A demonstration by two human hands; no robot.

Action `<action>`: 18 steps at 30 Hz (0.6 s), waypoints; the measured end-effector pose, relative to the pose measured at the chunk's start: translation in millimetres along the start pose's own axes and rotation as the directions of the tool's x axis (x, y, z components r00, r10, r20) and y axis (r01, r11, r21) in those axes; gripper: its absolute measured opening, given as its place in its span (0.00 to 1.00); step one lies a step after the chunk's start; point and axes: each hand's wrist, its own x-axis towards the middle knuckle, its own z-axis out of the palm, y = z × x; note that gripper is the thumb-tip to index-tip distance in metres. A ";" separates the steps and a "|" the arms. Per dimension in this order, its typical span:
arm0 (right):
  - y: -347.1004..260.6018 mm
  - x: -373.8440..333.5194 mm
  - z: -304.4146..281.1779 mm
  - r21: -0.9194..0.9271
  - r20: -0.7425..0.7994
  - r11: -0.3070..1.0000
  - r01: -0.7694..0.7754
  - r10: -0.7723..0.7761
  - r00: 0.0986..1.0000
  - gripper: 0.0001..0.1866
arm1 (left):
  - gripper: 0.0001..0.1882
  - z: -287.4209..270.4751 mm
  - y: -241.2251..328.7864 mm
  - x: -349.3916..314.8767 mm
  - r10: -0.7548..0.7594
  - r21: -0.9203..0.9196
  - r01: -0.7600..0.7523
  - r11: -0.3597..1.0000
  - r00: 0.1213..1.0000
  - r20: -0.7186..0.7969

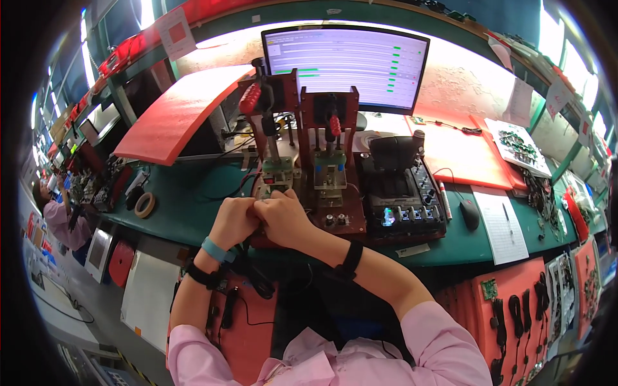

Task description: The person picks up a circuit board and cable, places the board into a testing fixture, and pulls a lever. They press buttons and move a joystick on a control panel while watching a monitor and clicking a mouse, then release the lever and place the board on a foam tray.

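Observation:
My left hand [233,220] and my right hand [283,219] meet at the front of the left test fixture [279,174], their fingers curled and pinched together. Whatever they grip is hidden behind the knuckles. Above them rises the fixture's red-handled toggle clamp [250,98]. Just right stands a second fixture [330,177], with a clear block and its own red handle [334,125]. Both are mounted on a dark red base with round knobs [330,220]. Black cables [259,280] hang below my left wrist, which wears a teal band [217,249] and a black strap.
A black test unit [402,193] with lit buttons sits right of the fixtures, before a monitor [347,67]. Farther right are a mouse [469,215], a paper sheet [499,225] and circuit boards [518,147]. Tape [145,204] lies left. Another person [64,222] works far left.

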 end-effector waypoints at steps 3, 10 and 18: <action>-2.0 0.6 -2.4 -0.001 -0.026 1.000 0.012 -0.012 1.000 0.09 | 0.08 -3.2 2.0 -2.2 -0.067 -0.105 0.064 0.992 0.998 -0.021; -1.4 1.7 -4.9 -0.025 0.031 0.999 0.027 -0.026 0.999 0.11 | 0.09 -4.8 1.4 2.2 -0.068 -0.074 0.071 0.995 0.997 0.042; -3.8 2.0 -6.8 0.003 0.057 0.999 0.049 -0.049 0.997 0.12 | 0.10 -3.9 1.2 2.6 -0.019 -0.176 0.026 0.984 0.999 0.045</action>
